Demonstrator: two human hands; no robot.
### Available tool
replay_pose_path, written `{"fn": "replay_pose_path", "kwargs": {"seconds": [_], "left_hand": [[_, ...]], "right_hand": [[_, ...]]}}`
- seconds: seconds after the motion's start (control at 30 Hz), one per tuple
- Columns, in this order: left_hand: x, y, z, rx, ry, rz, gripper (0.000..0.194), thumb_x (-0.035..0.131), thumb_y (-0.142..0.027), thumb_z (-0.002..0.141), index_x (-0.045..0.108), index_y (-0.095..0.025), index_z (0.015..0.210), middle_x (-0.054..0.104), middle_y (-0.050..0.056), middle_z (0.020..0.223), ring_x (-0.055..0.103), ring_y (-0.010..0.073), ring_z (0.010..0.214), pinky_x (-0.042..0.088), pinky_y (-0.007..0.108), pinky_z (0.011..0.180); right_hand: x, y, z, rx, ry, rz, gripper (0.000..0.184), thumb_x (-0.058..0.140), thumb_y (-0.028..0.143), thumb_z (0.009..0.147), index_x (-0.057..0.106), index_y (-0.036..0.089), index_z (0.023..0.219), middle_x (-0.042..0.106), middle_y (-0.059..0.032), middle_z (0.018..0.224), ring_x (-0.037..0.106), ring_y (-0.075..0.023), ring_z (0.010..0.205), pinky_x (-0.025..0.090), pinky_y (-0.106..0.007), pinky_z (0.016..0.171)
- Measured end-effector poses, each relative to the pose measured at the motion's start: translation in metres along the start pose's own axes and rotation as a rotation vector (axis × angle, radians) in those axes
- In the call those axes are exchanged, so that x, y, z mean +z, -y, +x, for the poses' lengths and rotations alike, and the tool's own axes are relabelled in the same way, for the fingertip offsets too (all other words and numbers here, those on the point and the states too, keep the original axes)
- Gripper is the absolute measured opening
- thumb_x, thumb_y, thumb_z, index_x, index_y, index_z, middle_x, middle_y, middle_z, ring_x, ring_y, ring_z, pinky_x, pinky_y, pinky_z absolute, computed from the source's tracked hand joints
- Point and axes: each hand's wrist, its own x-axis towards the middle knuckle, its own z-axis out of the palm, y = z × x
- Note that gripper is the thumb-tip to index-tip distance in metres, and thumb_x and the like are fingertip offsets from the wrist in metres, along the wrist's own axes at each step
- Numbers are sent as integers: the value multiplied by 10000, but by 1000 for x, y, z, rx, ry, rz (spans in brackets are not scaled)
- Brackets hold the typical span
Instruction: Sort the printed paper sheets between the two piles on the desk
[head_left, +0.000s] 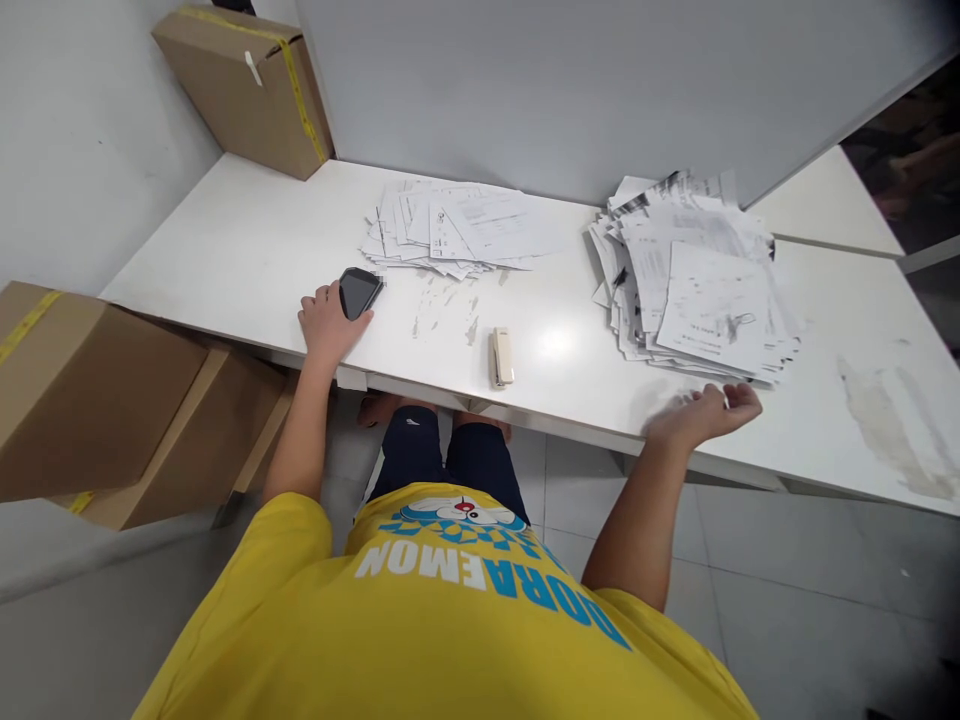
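My left hand is on the table's left part, its fingers and thumb closed around the near left side of a black handheld device with a dark screen, likely a phone. On the right, my right hand rests its wrist at the table's front edge. Its fingers are loosely bent and apart, with nothing in them. Just beyond those fingers lies a tall, untidy stack of printed papers. Between my hands, close to the front edge, stands a cream stapler. A lower pile of papers lies at the back middle.
The white table runs along a grey panel. A taped cardboard box stands at its back left corner. More cardboard boxes are stacked low on the left. Grey smudges mark the tabletop at the far right.
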Motion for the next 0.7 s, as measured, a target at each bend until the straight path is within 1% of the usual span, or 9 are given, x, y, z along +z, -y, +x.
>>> {"fn": "replay_pose_path", "kwargs": {"seconds": [0.1, 0.17, 0.27, 0.4, 0.5, 0.7], "left_hand": [[0, 1, 2, -3, 12, -7, 848, 545, -637, 800, 403, -220, 1524, 465, 199, 1538, 416, 501, 1340, 374, 648, 1106], [0, 2, 4, -7, 23, -17, 850, 553, -636, 792, 403, -228, 1522, 467, 203, 1533, 411, 510, 1336, 371, 665, 1096], [0, 2, 5, -12, 30, -25, 853, 549, -640, 791, 397, -226, 1521, 457, 215, 1531, 399, 518, 1343, 361, 676, 1096], [1, 3, 8, -16, 36, -21, 855, 546, -642, 787, 402, -218, 1514, 454, 221, 1532, 394, 523, 1345, 353, 683, 1098], [1, 4, 8, -21, 47, -11, 867, 538, -656, 784, 402, -210, 1515, 449, 221, 1539, 392, 523, 1347, 351, 675, 1104], [2, 3, 5, -17, 15, -11, 874, 518, -652, 803, 375, -194, 1533, 436, 231, 1544, 388, 513, 1358, 344, 654, 1121]], "right_hand": [[2, 3, -2, 39, -176, 126, 311, 436, 197, 750, 305, 291, 1015, 396, -43, 1138, 547, -188, 961, 485, -407, 920], [3, 5, -3, 44, -173, 142, 312, 452, 190, 741, 331, 286, 1013, 415, -48, 1148, 550, -183, 941, 491, -396, 909], [3, 4, -3, 39, -160, 99, 313, 430, 217, 766, 342, 291, 1057, 420, -58, 1196, 553, -183, 967, 489, -392, 935], [3, -6, 4, 2, -157, 46, 314, 431, 301, 798, 327, 302, 1094, 399, -49, 1187, 544, -201, 1007, 484, -437, 972], [4, -15, 10, -34, -167, 24, 307, 436, 346, 815, 329, 306, 1099, 397, -45, 1167, 536, -206, 993, 478, -472, 973], [4, -24, 14, -62, -170, 1, 323, 454, 399, 839, 369, 309, 1138, 416, -50, 1172, 554, -221, 1011, 494, -468, 935]]}}
